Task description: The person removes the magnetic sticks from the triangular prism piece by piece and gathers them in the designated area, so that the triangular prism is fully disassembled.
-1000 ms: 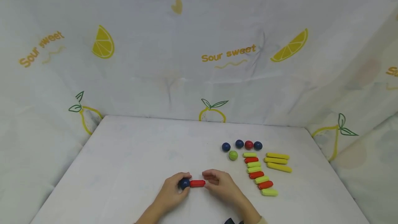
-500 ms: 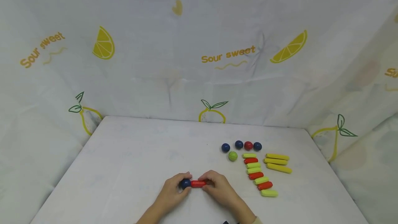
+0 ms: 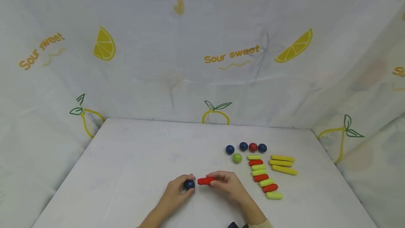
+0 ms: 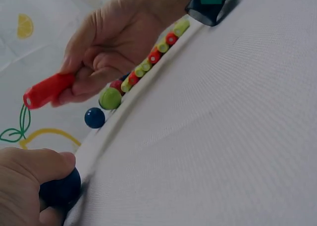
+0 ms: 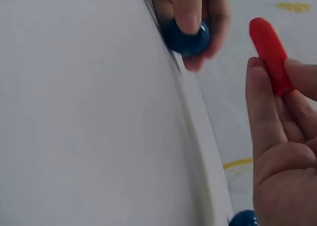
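My left hand (image 3: pixel 175 192) grips a dark blue ball (image 3: pixel 189 184) between thumb and fingers, low at the white table (image 3: pixel 142 157). A short red stick (image 3: pixel 205 181) is pinched by its right end in my right hand (image 3: pixel 230 187). The stick is raised off the cloth and points left toward the ball, with a small gap between them. In the left wrist view a small hole shows in the free end of the red stick (image 4: pixel 42 93). The right wrist view shows thumb and fingers on either side of the stick (image 5: pixel 271 55).
To the right lies a column of short lime (image 3: pixel 274 195) and red sticks (image 3: pixel 270 188), with longer yellow sticks (image 3: pixel 282 163) beside it. Behind them sit several blue balls (image 3: pixel 230 149), a red ball (image 3: pixel 253 147) and a green ball (image 3: pixel 237 158). A lemon-print cloth (image 3: pixel 152 90) hangs behind.
My right hand has closed on the red stick, lifted it and drawn it slightly right, away from the blue ball it lay against. The left hand stays on the ball.
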Available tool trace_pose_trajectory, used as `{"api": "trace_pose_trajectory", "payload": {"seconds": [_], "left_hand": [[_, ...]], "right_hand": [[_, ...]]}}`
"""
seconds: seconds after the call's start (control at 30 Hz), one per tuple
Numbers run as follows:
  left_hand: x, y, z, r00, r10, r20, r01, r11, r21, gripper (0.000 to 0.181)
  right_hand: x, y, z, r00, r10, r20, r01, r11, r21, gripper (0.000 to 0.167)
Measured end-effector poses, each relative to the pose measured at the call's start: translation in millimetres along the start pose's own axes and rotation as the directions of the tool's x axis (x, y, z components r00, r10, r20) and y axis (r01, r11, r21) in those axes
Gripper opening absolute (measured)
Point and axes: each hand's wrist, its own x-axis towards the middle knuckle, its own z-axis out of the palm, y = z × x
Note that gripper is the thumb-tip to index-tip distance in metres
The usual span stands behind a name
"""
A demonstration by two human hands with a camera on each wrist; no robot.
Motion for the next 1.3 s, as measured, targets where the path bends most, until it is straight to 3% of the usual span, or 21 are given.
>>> {"api": "trace_pose_trajectory", "payload": {"seconds": [0.1,0.2,0.43,0.53,0.67,0.87,1.17,1.3], "left_hand": [[0.2,0.0,-0.6,1.0,-0.021,0.014,0.021,0.999,-0.025,0.032],[-0.5,0.3,-0.9,0.999,-0.035,0.027,0.036,0.997,-0.07,0.033],[-3.1,2.0,-0.8,1.0,-0.017,0.025,0.019,0.997,-0.07,0.033],[-3.4,2.0,-0.7,1.0,-0.011,0.014,0.012,0.999,-0.038,0.033],[-2.7,1.8,-0.6,1.0,-0.008,0.006,0.008,0.999,-0.031,0.033],[-3.8,2.4,-0.3,1.0,-0.017,0.018,0.018,0.998,-0.056,0.034],[-2.6,0.7,2.1,1.0,-0.007,0.015,0.007,0.999,-0.045,0.036],[3.7,2.6,8.1,0.997,0.011,0.079,-0.007,0.999,-0.053,0.036]], "right_hand": [[-9.0,-5.7,-16.1,0.995,0.04,-0.093,-0.037,0.999,0.034,0.04],[-24.2,-8.0,-35.5,0.973,0.103,-0.208,-0.102,0.995,0.014,0.04],[-74.2,2.8,-82.7,0.873,0.254,-0.417,-0.301,0.952,-0.051,0.04],[-94.8,8.2,-100.0,0.828,0.329,-0.454,-0.387,0.921,-0.037,0.048],[-116.4,15.7,-119.0,0.788,0.399,-0.47,-0.448,0.894,0.008,0.059],[-131.8,28.1,-135.5,0.765,0.447,-0.463,-0.514,0.857,-0.022,0.056],[-129.4,33.8,-135.7,0.763,0.444,-0.47,-0.538,0.839,-0.08,0.057],[-126.9,34.7,-134.7,0.764,0.419,-0.49,-0.544,0.827,-0.142,0.062]]}}
